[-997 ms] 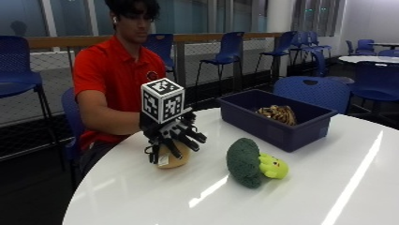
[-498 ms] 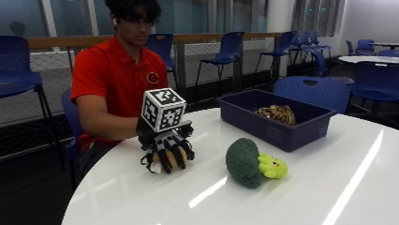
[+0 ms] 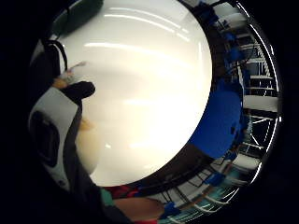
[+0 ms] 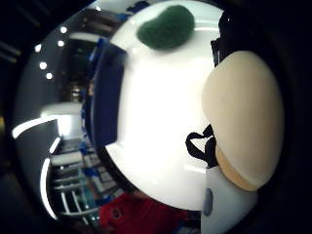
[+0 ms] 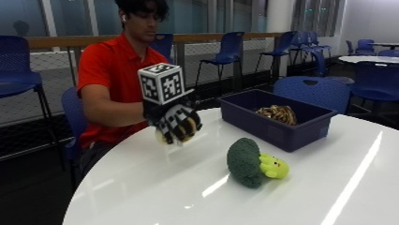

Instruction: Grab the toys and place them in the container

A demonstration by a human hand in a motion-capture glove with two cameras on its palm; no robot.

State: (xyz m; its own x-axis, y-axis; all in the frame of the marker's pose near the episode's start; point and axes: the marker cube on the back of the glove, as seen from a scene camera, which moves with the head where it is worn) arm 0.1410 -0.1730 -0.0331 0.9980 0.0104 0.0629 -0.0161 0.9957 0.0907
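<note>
In the outside view my gloved right hand (image 5: 174, 121) is raised above the white table (image 5: 187, 197), near its edge by the person. Its fingers curl round a beige rounded toy (image 5: 165, 138) that peeks out below them. The thumb side palm view shows the same beige toy (image 4: 243, 117) filling the space against the palm. A green broccoli plush (image 5: 252, 163) with a yellow-green face lies on the table to the hand's right, also seen as the broccoli plush (image 4: 165, 27) from the palm. Behind it stands the dark blue container (image 5: 293, 130) holding a brown patterned toy (image 5: 277, 113).
Blue chairs (image 5: 312, 91) stand behind the table and further back in the room. The person in a red shirt (image 5: 115, 79) sits at the table's far edge. Bare table surface (image 3: 149, 84) lies under the hand.
The hand has lifted off the table with the beige toy in its fingers and now sits higher. The broccoli plush and the container have not moved.
</note>
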